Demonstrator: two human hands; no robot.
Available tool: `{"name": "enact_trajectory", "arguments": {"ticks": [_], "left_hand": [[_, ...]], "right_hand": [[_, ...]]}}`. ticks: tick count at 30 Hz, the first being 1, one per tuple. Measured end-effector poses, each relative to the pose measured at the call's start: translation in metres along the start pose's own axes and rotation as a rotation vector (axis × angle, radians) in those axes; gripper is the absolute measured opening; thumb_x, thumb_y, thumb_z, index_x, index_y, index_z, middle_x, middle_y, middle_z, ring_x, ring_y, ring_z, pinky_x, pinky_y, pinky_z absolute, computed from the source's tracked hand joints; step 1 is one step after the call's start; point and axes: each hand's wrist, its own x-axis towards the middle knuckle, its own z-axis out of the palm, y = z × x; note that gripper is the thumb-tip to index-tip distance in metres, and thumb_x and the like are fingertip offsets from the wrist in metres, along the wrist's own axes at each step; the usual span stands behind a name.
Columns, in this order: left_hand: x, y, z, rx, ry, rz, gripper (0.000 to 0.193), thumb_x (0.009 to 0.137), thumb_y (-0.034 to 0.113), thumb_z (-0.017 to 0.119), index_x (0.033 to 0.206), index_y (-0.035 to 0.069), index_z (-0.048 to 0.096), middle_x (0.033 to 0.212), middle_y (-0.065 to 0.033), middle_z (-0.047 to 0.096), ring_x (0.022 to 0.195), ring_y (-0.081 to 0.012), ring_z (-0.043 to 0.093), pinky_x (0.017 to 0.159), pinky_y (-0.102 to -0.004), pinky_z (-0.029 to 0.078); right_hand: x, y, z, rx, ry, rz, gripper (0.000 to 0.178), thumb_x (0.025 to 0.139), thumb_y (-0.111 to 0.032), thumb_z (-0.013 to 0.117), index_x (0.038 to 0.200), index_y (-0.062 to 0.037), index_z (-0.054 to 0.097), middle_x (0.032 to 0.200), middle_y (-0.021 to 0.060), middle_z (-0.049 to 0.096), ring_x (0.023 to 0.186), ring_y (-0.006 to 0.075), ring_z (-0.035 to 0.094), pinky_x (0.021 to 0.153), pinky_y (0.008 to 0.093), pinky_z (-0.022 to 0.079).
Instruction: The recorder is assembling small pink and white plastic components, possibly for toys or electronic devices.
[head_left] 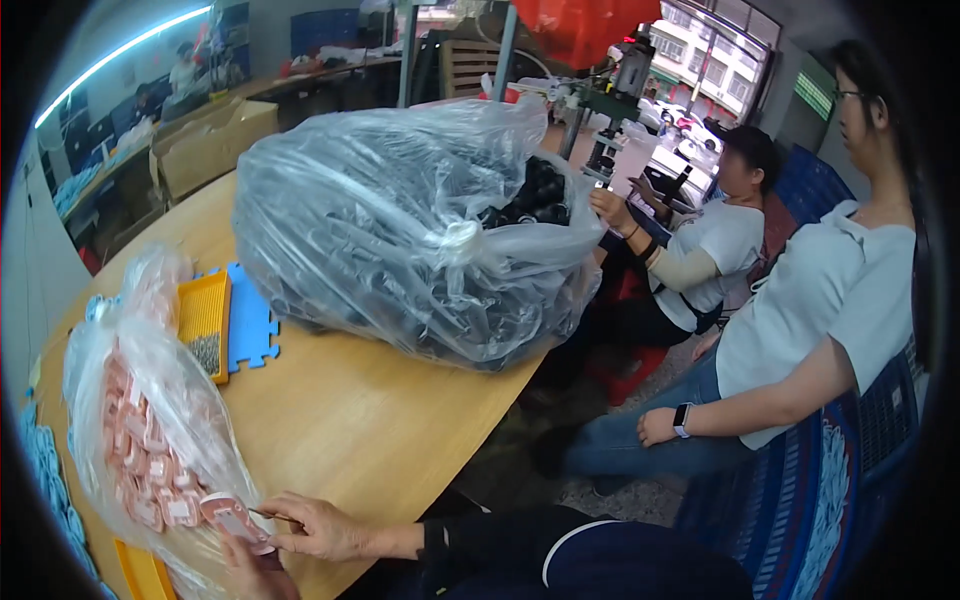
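Note:
At the near left, my left hand grips a pink plastic part with a pale panel in its face. My right hand pinches a thin dark tool, its tip close to the part; the tool's exact kind is too small to tell. Just beyond both hands lies a clear plastic bag, its mouth towards me. Inside it are many similar pink parts.
A big clear bag of black pieces fills the table's far side. Left of it are a yellow tray of small metal pieces and a blue foam mat. A second yellow tray is near me. Two people are at the right, one at a machine.

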Motion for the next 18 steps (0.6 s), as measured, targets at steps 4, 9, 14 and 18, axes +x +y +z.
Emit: {"name": "enact_trajectory", "arguments": {"ticks": [4, 9, 14, 18], "left_hand": [[-0.006, -0.014, 0.019, 0.217, -0.128, 0.0, 0.035, 0.094, 0.017, 0.054, 0.125, 0.002, 0.049, 0.116, -0.0116, 0.059, 0.098, -0.0216, 0.061, 0.079, -0.0303, 0.051], [-0.015, -0.01, 0.021, 0.518, -0.19, 0.02, 0.038, 0.093, 0.018, 0.057, 0.126, 0.0, 0.048, 0.117, -0.012, 0.057, 0.1, -0.0194, 0.058, 0.081, -0.0299, 0.05], [-0.021, -0.019, 0.037, 0.618, -0.184, 0.149, 0.049, 0.092, 0.01, 0.057, 0.135, 0.0, 0.038, 0.127, -0.0152, 0.05, 0.108, -0.0236, 0.054, 0.09, -0.0328, 0.046], [-0.017, -0.02, 0.036, 0.764, -0.28, 0.243, 0.05, 0.09, 0.004, 0.057, 0.136, 0.0, 0.037, 0.127, -0.014, 0.049, 0.111, -0.0227, 0.052, 0.092, -0.0322, 0.044]], "right_hand": [[-0.001, 0.006, -0.004, 0.136, 0.087, -0.171, 0.032, 0.091, -0.021, 0.057, 0.115, 0.0002, 0.056, 0.097, 0.0074, 0.055, 0.075, 0.012, 0.055, 0.067, 0.0251, 0.047], [-0.013, -0.011, -0.018, 0.318, -0.08, 0.092, 0.028, 0.092, -0.019, 0.057, 0.111, 0.0014, 0.058, 0.089, 0.0041, 0.059, 0.082, 0.0092, 0.056, 0.072, 0.0243, 0.047], [-0.024, 0.006, -0.037, 0.251, 0.009, 0.051, 0.027, 0.09, -0.02, 0.058, 0.108, 0.0015, 0.06, 0.091, 0.0074, 0.062, 0.085, 0.0129, 0.059, 0.078, 0.0253, 0.047], [-0.038, -0.017, -0.071, 0.0, -0.149, 0.075, 0.025, 0.087, -0.017, 0.059, 0.103, 0.0018, 0.063, 0.092, 0.0086, 0.063, 0.087, 0.0161, 0.06, 0.08, 0.0273, 0.047]]}}
